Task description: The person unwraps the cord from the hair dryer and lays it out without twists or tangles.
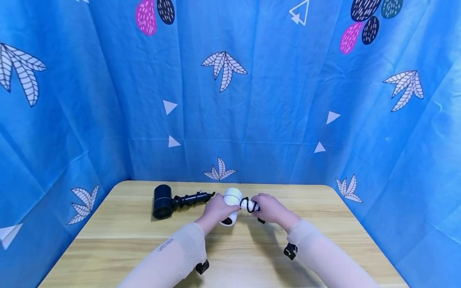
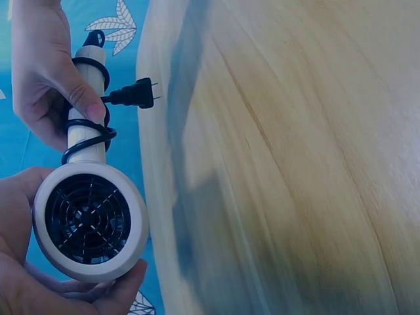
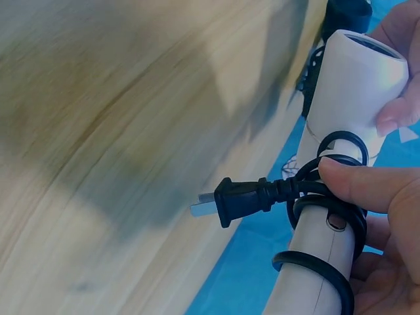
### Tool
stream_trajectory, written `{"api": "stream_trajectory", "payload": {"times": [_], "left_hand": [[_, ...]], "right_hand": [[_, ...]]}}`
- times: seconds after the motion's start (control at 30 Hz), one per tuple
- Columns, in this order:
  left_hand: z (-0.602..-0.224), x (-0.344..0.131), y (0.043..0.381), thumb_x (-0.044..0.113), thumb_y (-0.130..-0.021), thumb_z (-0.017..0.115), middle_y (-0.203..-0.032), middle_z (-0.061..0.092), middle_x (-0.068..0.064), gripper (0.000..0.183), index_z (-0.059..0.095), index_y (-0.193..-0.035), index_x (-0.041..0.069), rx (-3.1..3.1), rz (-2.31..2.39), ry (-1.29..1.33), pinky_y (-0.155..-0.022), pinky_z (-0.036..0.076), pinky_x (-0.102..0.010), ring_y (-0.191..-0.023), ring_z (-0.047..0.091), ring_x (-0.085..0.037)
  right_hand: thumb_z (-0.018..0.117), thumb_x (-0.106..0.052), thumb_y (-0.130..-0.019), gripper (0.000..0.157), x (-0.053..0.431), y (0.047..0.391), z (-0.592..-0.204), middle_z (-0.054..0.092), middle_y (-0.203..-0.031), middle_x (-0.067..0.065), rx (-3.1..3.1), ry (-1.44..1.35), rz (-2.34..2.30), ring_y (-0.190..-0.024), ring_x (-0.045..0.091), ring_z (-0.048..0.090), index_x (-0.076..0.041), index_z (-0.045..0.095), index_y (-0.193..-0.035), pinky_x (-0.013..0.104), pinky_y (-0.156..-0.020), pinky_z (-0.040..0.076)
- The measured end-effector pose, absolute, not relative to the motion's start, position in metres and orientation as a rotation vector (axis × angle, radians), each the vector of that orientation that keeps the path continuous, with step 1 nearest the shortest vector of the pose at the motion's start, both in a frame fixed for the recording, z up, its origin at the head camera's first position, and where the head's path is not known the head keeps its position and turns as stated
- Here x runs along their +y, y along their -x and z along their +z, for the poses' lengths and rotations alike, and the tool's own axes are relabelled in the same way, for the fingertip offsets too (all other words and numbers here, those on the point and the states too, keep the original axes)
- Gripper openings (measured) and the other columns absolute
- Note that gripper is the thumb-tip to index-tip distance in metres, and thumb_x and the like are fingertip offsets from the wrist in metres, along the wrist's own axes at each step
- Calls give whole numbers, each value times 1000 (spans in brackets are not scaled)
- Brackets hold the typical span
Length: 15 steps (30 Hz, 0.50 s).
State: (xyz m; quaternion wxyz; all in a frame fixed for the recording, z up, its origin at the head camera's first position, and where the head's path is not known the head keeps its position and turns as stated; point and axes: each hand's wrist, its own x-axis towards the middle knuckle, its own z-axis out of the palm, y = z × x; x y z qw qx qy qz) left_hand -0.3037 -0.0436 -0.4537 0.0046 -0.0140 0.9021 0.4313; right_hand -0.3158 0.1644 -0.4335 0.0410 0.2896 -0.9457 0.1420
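Note:
Both hands hold a white hair dryer (image 1: 233, 197) above the wooden table. My left hand (image 1: 217, 209) grips its barrel, fingers around the housing beside the round black grille (image 2: 88, 218). The right hand (image 1: 269, 208) grips the handle (image 3: 315, 262), thumb pressing on the black cord (image 3: 321, 272) wound around it. A two-pin plug (image 3: 246, 201) sticks out sideways from under that thumb. On the table to the left lies a black hair dryer (image 1: 163, 202), a cord coiled around its handle too.
The light wooden table (image 1: 119, 224) has rounded far corners. Blue patterned cloth (image 1: 223, 120) hangs behind it and along both sides.

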Motion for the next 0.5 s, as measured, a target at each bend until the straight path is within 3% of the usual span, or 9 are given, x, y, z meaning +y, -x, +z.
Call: {"api": "stream_trajectory", "payload": {"times": [0.5], "left_hand": [[-447,-59,293,42,-75,85,-97,66,-8,71,56,-123,0,2835,1343,66,-71,57,-40,-83,64,-23]], "right_hand": [[84,-14,-79,21,152,313,-430,58,-79,-3,-2881,-914,368,-72,15,52,-12,66,-89,35,-68,46]]}}
